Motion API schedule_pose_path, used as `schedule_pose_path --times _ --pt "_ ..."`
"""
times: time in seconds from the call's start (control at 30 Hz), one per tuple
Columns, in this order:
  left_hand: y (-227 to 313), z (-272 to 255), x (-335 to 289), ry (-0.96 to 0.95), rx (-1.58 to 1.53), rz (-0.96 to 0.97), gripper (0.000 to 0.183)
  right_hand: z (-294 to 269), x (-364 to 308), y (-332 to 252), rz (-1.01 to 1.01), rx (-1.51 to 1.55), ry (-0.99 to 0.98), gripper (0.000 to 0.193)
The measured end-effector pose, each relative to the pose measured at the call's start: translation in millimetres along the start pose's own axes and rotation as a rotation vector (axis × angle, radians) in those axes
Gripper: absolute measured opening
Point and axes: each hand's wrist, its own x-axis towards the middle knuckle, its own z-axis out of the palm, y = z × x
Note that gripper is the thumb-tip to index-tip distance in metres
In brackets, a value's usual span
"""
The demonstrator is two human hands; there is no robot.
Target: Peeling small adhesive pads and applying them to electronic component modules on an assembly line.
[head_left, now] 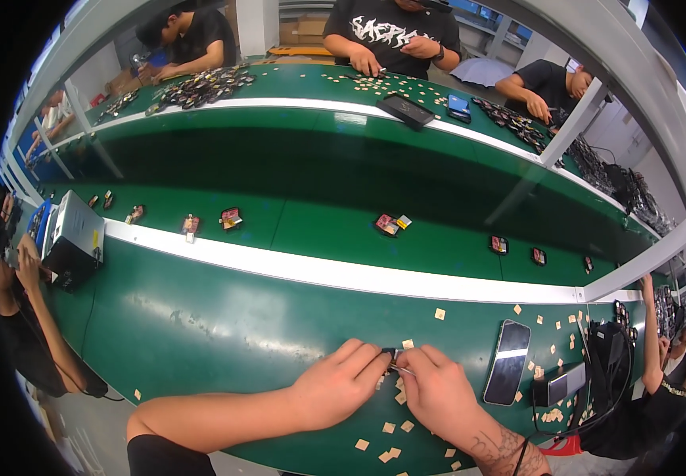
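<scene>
Green bench [224,317], phone [508,362] and cream squares [440,314] near hands [333,389] tight around a dark piece [390,351]

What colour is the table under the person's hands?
The table is green, best seen in the head view.

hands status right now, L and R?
Left hand: closed, fingertips holding a small dark part.
Right hand: fingers bent in at the same part; exact grip cannot be told.
</scene>
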Motion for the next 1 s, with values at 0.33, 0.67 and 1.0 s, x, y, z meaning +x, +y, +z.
schedule_pose_path --times 0.33,0.67,1.0 --pt "-5 -5 2 -0.039 -0.137 -0.093 0.041 -19 4 3 0.1 0.083 0.089 0.019" --pt "-12 -2 0 -0.053 -0.11 0.001 0.035 -9 9 27 0.098 0.349 -0.061 0.018" --pt "-11 -3 1 -0.102 -0.065 0.053 0.036 -5 12 28 0.023 0.383 -0.016 0.017"
